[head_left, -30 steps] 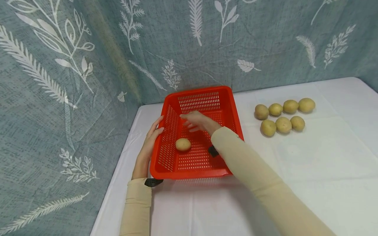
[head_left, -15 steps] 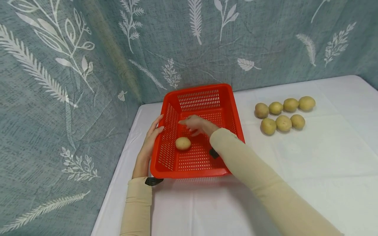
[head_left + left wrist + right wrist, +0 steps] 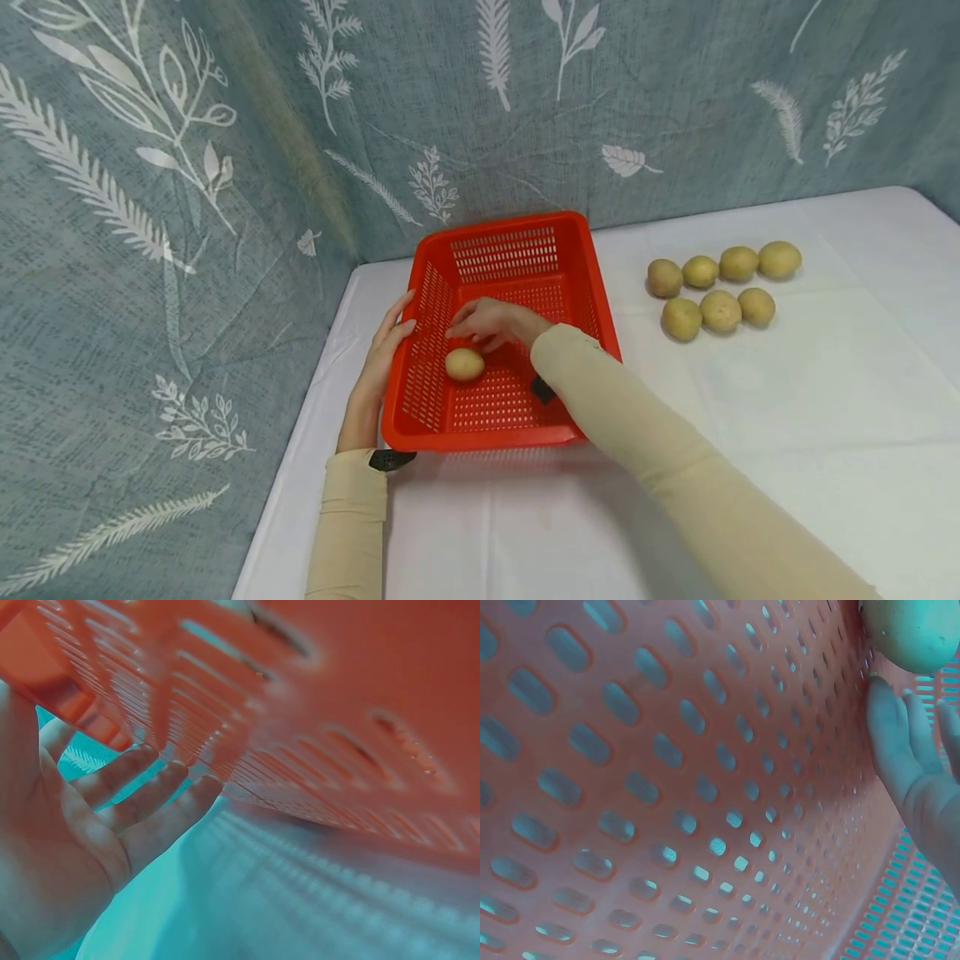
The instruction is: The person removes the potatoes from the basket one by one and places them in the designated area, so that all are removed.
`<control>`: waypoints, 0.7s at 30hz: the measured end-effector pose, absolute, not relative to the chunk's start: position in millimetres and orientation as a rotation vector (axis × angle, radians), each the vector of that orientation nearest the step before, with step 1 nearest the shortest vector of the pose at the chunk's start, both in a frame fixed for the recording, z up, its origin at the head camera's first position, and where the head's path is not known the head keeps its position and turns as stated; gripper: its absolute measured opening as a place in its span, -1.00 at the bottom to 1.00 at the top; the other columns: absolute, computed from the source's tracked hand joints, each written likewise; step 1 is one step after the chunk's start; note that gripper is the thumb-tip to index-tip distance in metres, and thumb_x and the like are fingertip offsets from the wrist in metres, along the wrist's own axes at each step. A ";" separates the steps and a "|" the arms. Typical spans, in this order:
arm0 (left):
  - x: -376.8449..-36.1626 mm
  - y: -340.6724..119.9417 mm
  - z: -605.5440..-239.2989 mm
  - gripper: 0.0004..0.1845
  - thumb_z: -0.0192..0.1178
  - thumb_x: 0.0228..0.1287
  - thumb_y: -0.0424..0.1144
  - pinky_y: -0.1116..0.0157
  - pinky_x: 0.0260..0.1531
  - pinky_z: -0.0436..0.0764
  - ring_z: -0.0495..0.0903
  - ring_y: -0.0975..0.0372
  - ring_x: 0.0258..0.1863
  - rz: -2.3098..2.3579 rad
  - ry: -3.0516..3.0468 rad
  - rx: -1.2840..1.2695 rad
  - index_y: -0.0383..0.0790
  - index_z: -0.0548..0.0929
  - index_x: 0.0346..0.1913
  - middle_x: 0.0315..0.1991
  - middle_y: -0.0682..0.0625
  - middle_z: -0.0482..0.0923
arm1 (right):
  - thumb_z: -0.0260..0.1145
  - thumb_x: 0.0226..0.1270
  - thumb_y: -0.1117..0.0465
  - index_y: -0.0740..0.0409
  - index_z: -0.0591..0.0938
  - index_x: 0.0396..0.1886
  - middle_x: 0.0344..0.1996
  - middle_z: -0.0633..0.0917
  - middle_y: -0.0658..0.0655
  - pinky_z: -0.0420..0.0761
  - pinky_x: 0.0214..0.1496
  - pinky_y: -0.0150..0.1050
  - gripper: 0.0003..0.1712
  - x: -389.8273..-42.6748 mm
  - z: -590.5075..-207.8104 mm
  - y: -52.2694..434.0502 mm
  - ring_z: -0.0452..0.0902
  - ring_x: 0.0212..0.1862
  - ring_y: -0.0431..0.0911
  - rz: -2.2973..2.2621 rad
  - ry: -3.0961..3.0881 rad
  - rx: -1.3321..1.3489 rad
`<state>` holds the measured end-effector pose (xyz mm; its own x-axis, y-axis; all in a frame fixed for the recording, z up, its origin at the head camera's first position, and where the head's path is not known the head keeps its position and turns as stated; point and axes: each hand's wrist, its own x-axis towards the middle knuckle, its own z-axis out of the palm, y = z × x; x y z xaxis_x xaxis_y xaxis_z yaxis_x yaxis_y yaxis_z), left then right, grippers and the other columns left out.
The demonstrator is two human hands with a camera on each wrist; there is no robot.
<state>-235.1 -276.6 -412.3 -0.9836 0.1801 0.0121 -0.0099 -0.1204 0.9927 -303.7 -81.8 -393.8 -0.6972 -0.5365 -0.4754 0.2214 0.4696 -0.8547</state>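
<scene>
The red plastic basket (image 3: 495, 442) with slotted walls stands on the table, one potato (image 3: 465, 365) lying on its floor toward the left side. Against the basket's left outer side rests my left hand (image 3: 378, 358); in the left wrist view its fingers (image 3: 169, 817) are extended along the slotted wall. My right hand (image 3: 491, 322) is down inside the basket, just beyond the potato, with its fingers loosely bent and nothing gripped. The right wrist view shows the potato (image 3: 915, 634) close to the fingertips (image 3: 885, 697); whether they touch it I cannot tell.
Several potatoes lie in two rows on the white cloth (image 3: 787, 400) right of the basket, among them one potato (image 3: 780, 260) at the far end of the back row. A patterned grey-green curtain (image 3: 675, 83) hangs behind and to the left.
My right hand has lowered and drawn slightly closer to the potato in the basket, its fingers bending downward. My left hand and the potatoes stay where they were.
</scene>
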 end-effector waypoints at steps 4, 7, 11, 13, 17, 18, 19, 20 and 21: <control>-235.4 -276.4 -411.3 -0.46 -0.21 0.53 -0.24 0.30 -0.15 0.55 0.42 0.09 0.04 2.244 2.001 0.206 0.00 0.04 0.50 0.31 -0.18 0.18 | 0.31 0.32 0.09 0.13 0.47 0.19 -0.01 0.52 0.12 0.56 -0.06 -0.15 -0.51 -302.2 -393.4 -83.7 0.45 -0.01 -0.02 -1.249 1.979 -0.282; -234.9 -276.7 -411.1 -0.45 -0.21 0.53 -0.23 0.30 -0.14 0.54 0.41 0.08 0.06 2.229 2.018 0.214 0.01 0.04 0.51 0.33 -0.17 0.17 | 0.32 0.30 0.13 0.13 0.50 0.17 -0.03 0.51 0.13 0.56 -0.10 -0.16 -0.53 -300.5 -393.7 -85.9 0.45 -0.03 -0.03 -1.237 1.962 -0.293; -234.6 -277.0 -411.7 -0.45 -0.21 0.52 -0.24 0.30 -0.12 0.53 0.39 0.07 0.09 2.227 2.026 0.215 0.01 0.04 0.51 0.34 -0.17 0.17 | 0.36 0.27 0.15 0.14 0.54 0.10 -0.05 0.52 0.11 0.57 -0.14 -0.18 -0.58 -298.0 -393.2 -88.0 0.45 -0.04 -0.04 -1.202 1.955 -0.323; -234.6 -276.7 -411.9 -0.45 -0.21 0.52 -0.24 0.30 -0.11 0.53 0.39 0.07 0.08 2.231 2.022 0.211 0.01 0.04 0.51 0.34 -0.17 0.17 | 0.38 0.24 0.15 0.14 0.57 0.05 -0.07 0.53 0.10 0.58 -0.16 -0.19 -0.61 -297.4 -392.6 -88.1 0.46 -0.05 -0.05 -1.174 1.950 -0.340; -234.0 -275.7 -411.2 -0.46 -0.21 0.52 -0.24 0.31 -0.11 0.53 0.40 0.07 0.07 2.242 2.003 0.196 0.01 0.05 0.50 0.32 -0.17 0.18 | 0.40 0.21 0.14 0.13 0.60 -0.03 -0.08 0.55 0.11 0.60 -0.17 -0.20 -0.65 -296.8 -389.9 -86.1 0.47 -0.05 -0.04 -1.097 1.916 -0.386; -233.7 -275.4 -410.6 -0.46 -0.21 0.52 -0.24 0.31 -0.12 0.53 0.40 0.07 0.06 2.242 2.001 0.192 0.01 0.06 0.50 0.32 -0.17 0.18 | 0.41 0.21 0.15 0.13 0.60 -0.04 -0.08 0.55 0.11 0.60 -0.17 -0.20 -0.66 -296.8 -389.2 -85.5 0.47 -0.05 -0.04 -1.078 1.906 -0.398; -233.4 -275.1 -409.9 -0.46 -0.21 0.52 -0.24 0.31 -0.12 0.53 0.40 0.08 0.06 2.243 1.998 0.187 0.01 0.05 0.50 0.32 -0.17 0.18 | 0.41 0.20 0.15 0.13 0.60 -0.05 -0.08 0.55 0.12 0.61 -0.17 -0.20 -0.66 -296.7 -388.5 -84.9 0.46 -0.05 -0.03 -1.059 1.900 -0.410; -233.1 -274.7 -409.0 -0.46 -0.20 0.52 -0.24 0.31 -0.12 0.53 0.40 0.08 0.06 2.244 1.996 0.184 0.01 0.06 0.50 0.32 -0.17 0.18 | 0.41 0.20 0.16 0.13 0.60 -0.04 -0.08 0.55 0.12 0.61 -0.17 -0.20 -0.66 -296.6 -387.7 -84.5 0.47 -0.06 -0.03 -1.043 1.897 -0.418; -232.6 -274.2 -407.9 -0.46 -0.20 0.52 -0.24 0.32 -0.12 0.53 0.40 0.08 0.07 2.244 1.995 0.180 0.01 0.06 0.50 0.32 -0.17 0.18 | 0.41 0.19 0.17 0.14 0.59 -0.03 -0.07 0.55 0.13 0.61 -0.17 -0.20 -0.65 -296.6 -387.4 -84.3 0.47 -0.06 -0.02 -1.030 1.896 -0.427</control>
